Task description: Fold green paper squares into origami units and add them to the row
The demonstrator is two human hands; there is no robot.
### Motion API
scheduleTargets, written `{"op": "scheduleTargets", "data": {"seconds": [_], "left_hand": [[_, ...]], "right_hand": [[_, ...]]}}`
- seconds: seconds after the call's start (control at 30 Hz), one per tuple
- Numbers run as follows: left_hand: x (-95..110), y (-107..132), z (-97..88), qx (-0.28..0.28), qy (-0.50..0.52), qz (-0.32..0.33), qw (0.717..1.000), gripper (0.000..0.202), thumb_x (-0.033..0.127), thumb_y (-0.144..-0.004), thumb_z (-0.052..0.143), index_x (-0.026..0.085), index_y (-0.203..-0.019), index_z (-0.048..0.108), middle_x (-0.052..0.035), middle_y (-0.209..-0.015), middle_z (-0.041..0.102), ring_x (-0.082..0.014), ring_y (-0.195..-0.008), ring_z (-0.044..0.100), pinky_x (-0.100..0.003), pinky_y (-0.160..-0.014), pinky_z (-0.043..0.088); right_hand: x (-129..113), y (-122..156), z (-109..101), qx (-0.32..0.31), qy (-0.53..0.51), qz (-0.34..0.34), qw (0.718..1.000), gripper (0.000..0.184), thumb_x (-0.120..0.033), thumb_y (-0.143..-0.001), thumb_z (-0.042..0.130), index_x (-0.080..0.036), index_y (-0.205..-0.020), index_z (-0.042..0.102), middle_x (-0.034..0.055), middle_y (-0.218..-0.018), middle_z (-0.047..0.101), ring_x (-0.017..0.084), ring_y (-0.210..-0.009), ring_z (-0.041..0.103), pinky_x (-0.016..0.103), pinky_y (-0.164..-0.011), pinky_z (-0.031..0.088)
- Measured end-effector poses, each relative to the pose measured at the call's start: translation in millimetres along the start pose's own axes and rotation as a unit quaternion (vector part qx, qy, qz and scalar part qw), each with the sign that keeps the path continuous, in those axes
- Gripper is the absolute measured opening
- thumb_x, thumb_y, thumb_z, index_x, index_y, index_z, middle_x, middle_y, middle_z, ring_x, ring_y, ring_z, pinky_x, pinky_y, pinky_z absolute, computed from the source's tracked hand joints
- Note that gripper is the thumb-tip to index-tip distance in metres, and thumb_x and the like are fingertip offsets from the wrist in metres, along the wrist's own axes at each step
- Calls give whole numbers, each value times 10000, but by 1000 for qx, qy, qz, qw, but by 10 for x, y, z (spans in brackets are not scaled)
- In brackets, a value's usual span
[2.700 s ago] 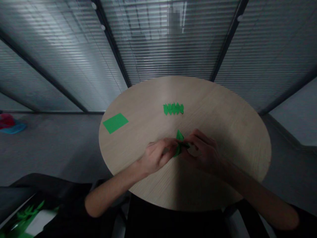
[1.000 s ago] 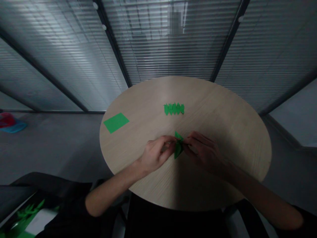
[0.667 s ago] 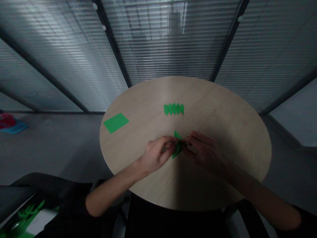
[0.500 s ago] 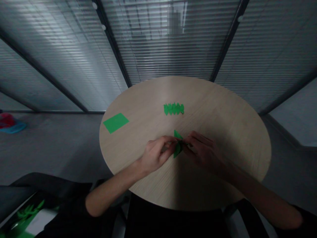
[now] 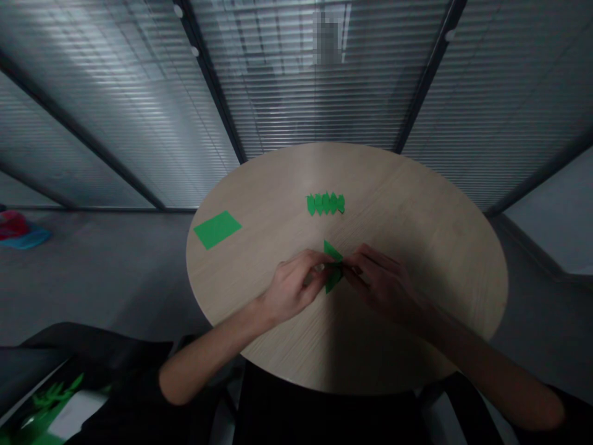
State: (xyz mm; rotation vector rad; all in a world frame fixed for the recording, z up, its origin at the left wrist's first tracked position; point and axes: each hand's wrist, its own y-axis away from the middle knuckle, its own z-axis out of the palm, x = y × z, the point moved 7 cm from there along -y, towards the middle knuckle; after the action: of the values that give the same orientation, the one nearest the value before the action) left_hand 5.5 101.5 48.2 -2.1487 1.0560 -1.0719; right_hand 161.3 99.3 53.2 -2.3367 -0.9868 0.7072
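Note:
Between my two hands is a small folded green paper (image 5: 332, 248), its pointed ends showing above and below my fingertips. My left hand (image 5: 299, 281) pinches it from the left with thumb and fingers. From the right, my right hand (image 5: 375, 275) pinches the same paper, its fingers dim in shadow. The fingertips of both hands hide the middle of the paper. Beyond them on the table lies a row of several small folded green paper pieces (image 5: 325, 203), set side by side. A flat green paper sheet (image 5: 217, 229) lies at the table's left edge.
The round wooden table (image 5: 417, 210) stands against glass walls with blinds (image 5: 315, 105). At the lower left, a dark chair (image 5: 92, 337) is beside green paper scraps (image 5: 53, 395) and a white item (image 5: 76, 413). A red and blue object (image 5: 21, 232) lies on the floor at far left.
The folded paper has tilted slightly between my fingertips, its upper tip shifting a little left and up. Both hands stay nearly in place; the other papers have not moved.

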Motion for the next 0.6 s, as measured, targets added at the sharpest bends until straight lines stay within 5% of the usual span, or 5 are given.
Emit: {"op": "scheduleTargets", "data": {"seconds": [0.6], "left_hand": [[74,-18,-46,17,-14,22,1000,181,91,-968,535,172,-1121,587,-61,-923,734,-142,-771,712,-259,-671,604]], "right_hand": [[-35,10,32,-15,6,0,1000,106,-198,-1010,510,-182,-985,611,46,-862,642,162,-737,621,277,-613,456]]}}
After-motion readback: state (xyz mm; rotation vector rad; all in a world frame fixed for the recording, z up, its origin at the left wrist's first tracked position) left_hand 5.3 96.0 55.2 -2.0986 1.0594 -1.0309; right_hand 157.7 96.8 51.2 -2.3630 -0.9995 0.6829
